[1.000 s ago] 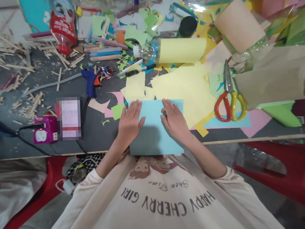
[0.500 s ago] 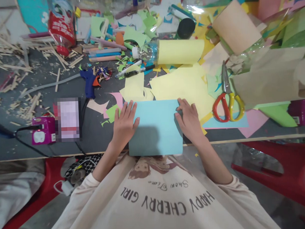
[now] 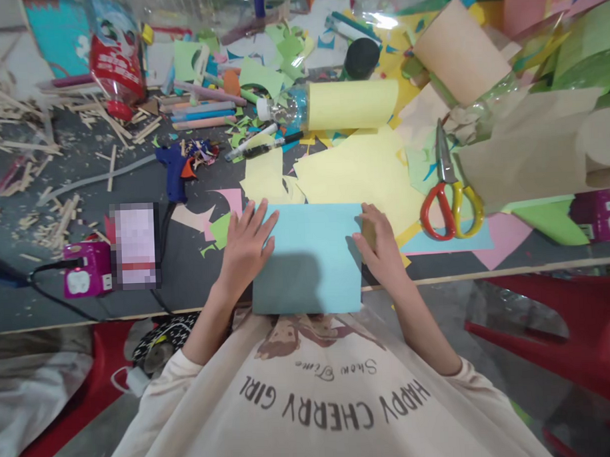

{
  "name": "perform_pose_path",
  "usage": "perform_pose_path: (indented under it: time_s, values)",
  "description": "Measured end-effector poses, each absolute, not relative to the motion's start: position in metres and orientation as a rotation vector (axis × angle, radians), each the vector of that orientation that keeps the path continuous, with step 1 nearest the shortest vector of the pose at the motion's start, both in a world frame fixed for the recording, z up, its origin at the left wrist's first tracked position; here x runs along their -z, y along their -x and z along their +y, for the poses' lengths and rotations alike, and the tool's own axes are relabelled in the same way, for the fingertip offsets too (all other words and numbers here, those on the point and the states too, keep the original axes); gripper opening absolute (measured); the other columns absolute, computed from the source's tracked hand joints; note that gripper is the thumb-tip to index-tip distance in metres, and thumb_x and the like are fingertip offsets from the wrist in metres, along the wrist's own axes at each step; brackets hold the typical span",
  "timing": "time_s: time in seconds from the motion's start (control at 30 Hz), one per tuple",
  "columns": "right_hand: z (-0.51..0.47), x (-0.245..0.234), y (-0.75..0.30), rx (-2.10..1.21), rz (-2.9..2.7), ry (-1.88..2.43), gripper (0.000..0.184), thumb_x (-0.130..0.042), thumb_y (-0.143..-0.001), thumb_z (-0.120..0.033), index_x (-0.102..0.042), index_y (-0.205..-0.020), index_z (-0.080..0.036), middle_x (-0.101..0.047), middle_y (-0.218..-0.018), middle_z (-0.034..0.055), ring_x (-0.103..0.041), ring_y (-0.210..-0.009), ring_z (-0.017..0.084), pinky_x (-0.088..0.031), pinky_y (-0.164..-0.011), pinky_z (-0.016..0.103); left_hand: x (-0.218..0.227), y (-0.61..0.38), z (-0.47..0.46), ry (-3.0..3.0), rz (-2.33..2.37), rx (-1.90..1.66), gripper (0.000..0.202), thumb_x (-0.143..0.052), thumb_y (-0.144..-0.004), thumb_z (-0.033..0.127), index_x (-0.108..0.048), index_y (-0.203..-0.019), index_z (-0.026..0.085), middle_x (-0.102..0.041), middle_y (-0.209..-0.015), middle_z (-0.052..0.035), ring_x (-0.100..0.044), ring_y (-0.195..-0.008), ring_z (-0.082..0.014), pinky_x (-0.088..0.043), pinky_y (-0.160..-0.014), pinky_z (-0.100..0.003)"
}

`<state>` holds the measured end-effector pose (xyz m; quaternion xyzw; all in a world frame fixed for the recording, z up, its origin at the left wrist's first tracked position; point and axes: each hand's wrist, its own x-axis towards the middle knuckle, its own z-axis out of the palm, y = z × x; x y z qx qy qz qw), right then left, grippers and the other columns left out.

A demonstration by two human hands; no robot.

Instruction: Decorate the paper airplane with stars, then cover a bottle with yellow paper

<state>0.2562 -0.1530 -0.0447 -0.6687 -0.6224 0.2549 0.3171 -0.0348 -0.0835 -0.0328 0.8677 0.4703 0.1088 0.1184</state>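
A rectangular sheet of light blue paper (image 3: 308, 255) lies at the table's front edge, its near part reaching over the edge against my shirt. With fingers spread, my left hand (image 3: 246, 247) rests on the sheet's left side. At its right edge is my right hand (image 3: 380, 239), fingers loosely bent and apart, fingertips touching the paper. Neither hand grips anything. Just beyond the blue sheet lies cut yellow paper (image 3: 357, 166). To the right of my right hand are scissors (image 3: 448, 190) with one red and one yellow handle, blades pointing away.
A bottle wrapped in yellow paper (image 3: 353, 105) lies farther back, near pens (image 3: 265, 146). On the left are a blue glue gun (image 3: 173, 170), wooden sticks (image 3: 64, 220), a red-labelled bottle (image 3: 116, 68) and a purple power block (image 3: 86, 269). Red chairs (image 3: 538, 327) stand below.
My right hand's fingers have straightened slightly and shifted a little at the paper's right edge. My left hand stays on the left side. The whole view has shifted slightly.
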Motion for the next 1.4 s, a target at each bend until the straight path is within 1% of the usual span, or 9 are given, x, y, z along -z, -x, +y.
perform_pose_path:
  time_s: [0.17, 0.3, 0.47, 0.8, 0.93, 1.03, 1.13, 1.3, 1.4]
  values:
    - [-0.156, 0.044, -0.252, -0.812, -1.427, 1.587, 0.034, -0.049, -0.098, -0.049, -0.048, -0.127, -0.03, -0.053, -0.151, 0.0142, -0.053, -0.141, 0.03, -0.044, -0.115, 0.057, 0.033, 0.029, -0.076, -2.633, 1.116, -0.221, 0.061, -0.05, -0.102, 0.045, -0.039, -0.157, 0.02, -0.04, -0.164, -0.0154, -0.033, -0.155, -0.0326, -0.025, -0.127, -0.056]
    - [-0.153, 0.047, -0.25, -0.981, -1.209, 1.56, 0.056, -0.06, -0.088, -0.052, -0.04, -0.136, -0.031, -0.052, -0.151, 0.0151, -0.066, -0.123, 0.029, -0.058, -0.099, 0.05, 0.038, 0.024, -0.077, -2.593, 1.032, -0.216, 0.08, -0.061, -0.095, 0.051, -0.03, -0.161, 0.018, -0.035, -0.166, -0.0182, -0.03, -0.156, -0.0366, -0.024, -0.127, -0.058]
    - [-0.15, 0.033, -0.245, -1.476, -0.968, 1.512, 0.061, -0.074, -0.078, -0.056, -0.05, -0.127, -0.026, -0.075, -0.116, 0.0096, -0.074, -0.09, 0.026, -0.064, -0.075, 0.043, 0.037, 0.021, -0.076, -2.58, 1.062, -0.168, 0.081, -0.056, -0.095, 0.059, -0.035, -0.159, 0.014, -0.031, -0.167, -0.0216, -0.027, -0.157, -0.0382, -0.023, -0.127, -0.058]
    - [-0.136, 0.013, -0.247, -1.652, -0.723, 1.376, 0.061, -0.09, -0.058, -0.054, -0.066, -0.105, -0.026, -0.077, -0.083, 0.0011, -0.074, -0.074, 0.027, -0.064, -0.066, 0.045, 0.022, 0.021, -0.063, -2.527, 1.064, -0.176, 0.087, -0.042, -0.094, 0.073, -0.03, -0.16, 0.017, -0.034, -0.165, -0.0213, -0.026, -0.157, -0.0374, -0.017, -0.128, -0.058]
    - [-0.132, 0.011, -0.252, -1.629, -0.745, 1.36, 0.06, -0.082, -0.064, -0.062, -0.064, -0.109, -0.027, -0.079, -0.101, 0.005, -0.076, -0.084, 0.029, -0.064, -0.075, 0.047, 0.011, 0.022, -0.058, -2.469, 1.089, -0.126, 0.08, -0.041, -0.097, 0.067, -0.034, -0.159, 0.017, -0.046, -0.156, -0.021, -0.04, -0.149, -0.0377, -0.025, -0.126, -0.058]
    - [-0.132, 0.012, -0.258, -1.593, -0.725, 1.34, 0.069, -0.047, -0.083, -0.078, -0.058, -0.127, -0.025, -0.078, -0.114, 0.0107, -0.076, -0.097, 0.032, -0.062, -0.083, 0.055, 0.002, 0.022, -0.059, -2.28, 1.164, -0.192, 0.072, -0.032, -0.101, 0.059, -0.037, -0.157, 0.014, -0.048, -0.156, -0.0197, -0.046, -0.145, -0.0351, -0.037, -0.122, -0.051]
    - [-0.134, 0.013, -0.265, -1.577, -0.702, 1.356, 0.079, -0.022, -0.09, -0.077, -0.05, -0.138, -0.022, -0.076, -0.119, 0.0155, -0.075, -0.107, 0.034, -0.058, -0.091, 0.061, -0.004, 0.025, -0.062, -2.021, 1.249, -0.356, 0.064, -0.024, -0.104, 0.053, -0.044, -0.153, 0.017, -0.052, -0.156, -0.0136, -0.049, -0.145, -0.0281, -0.041, -0.12, -0.042]
    - [-0.139, 0.018, -0.274, -1.504, -0.606, 1.368, 0.078, -0.036, -0.084, -0.081, -0.057, -0.131, -0.023, -0.073, -0.127, 0.0162, -0.07, -0.12, 0.036, -0.056, -0.099, 0.059, 0.002, 0.04, -0.057, -1.496, 1.468, -0.588, 0.053, -0.042, -0.097, 0.055, -0.068, -0.126, 0.019, -0.072, -0.133, -0.009, -0.062, -0.132, -0.0315, -0.049, -0.115, -0.047]
    - [-0.14, 0.021, -0.283, -1.296, -0.638, 1.433, 0.06, -0.042, -0.088, -0.072, -0.066, -0.117, -0.026, -0.076, -0.118, 0.0142, -0.069, -0.121, 0.034, -0.059, -0.093, 0.051, 0.009, 0.048, -0.05, -1.199, 1.676, -0.669, 0.045, -0.051, -0.092, 0.047, -0.072, -0.115, 0.014, -0.075, -0.125, -0.0119, -0.064, -0.129, -0.0349, -0.048, -0.116, -0.053]
